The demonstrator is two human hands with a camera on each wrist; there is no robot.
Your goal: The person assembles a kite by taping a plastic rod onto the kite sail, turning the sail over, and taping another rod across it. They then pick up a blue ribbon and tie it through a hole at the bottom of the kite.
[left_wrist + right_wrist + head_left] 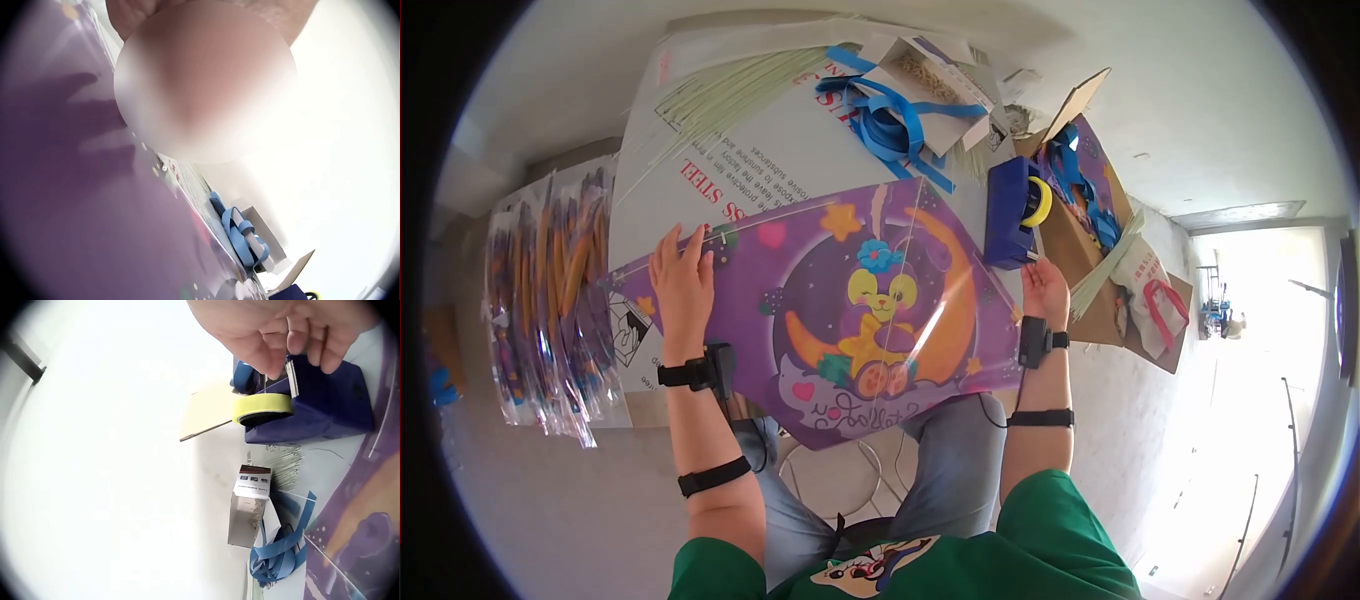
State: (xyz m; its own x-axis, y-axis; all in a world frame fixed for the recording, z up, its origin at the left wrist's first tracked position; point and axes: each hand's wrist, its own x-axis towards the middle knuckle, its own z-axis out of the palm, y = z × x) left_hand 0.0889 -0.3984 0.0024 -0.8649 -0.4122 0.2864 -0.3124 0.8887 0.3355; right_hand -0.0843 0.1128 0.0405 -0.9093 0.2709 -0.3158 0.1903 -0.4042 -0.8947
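A purple kite [750,300] printed with a cartoon animal on an orange crescent moon lies across the table's near side and the person's lap. Thin rods run along its upper edge and down its middle. My left hand [682,290] rests on the kite's upper left edge, fingers extended; the left wrist view mostly blurs it out. To the kite's right stands a blue tape dispenser [331,406] with a yellow-cored roll of tape [264,407]. At the dispenser's cutting edge, my right hand [1045,292] pinches the tape's end with thumb and fingertips.
Behind the kite, blue ribbon [890,130] lies by an opened white box [940,85]. Thin pale sticks [740,90] spread at the far left of the table [660,190]. Plastic-wrapped packs [550,290] hang at left; a cardboard box [1065,235] stands at right.
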